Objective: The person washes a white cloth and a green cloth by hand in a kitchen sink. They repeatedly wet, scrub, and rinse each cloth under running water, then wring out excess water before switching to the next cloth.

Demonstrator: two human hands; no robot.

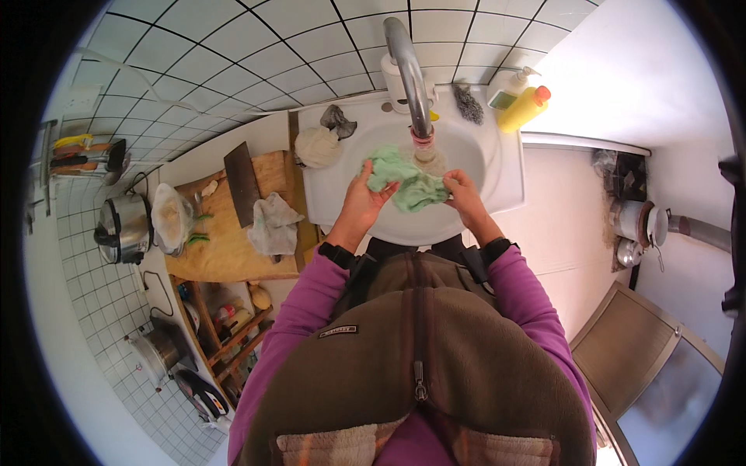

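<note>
A wet-looking green cloth (417, 189) is stretched between my two hands over the white sink basin (402, 227). My left hand (368, 201) grips its left end, and my right hand (463, 192) pinches the right end between thumb and fingers. Just behind the cloth, the curved metal faucet (411, 76) points down into the basin, with a reddish, clear fitting (423, 143) at its mouth. Whether water is running is hard to tell. A crumpled whitish cloth (317, 147) and a dark grey rag (338, 121) lie on the sink's left rim.
Behind the basin are a steel-wool scourer (468, 105), a pump bottle (510, 87) and a yellow bottle (523, 109). To the left, a wooden cutting board (227, 256) bears a cleaver (240, 183) and a pale cloth (274, 224). A rice cooker (124, 227) stands beyond a bagged bowl (171, 215).
</note>
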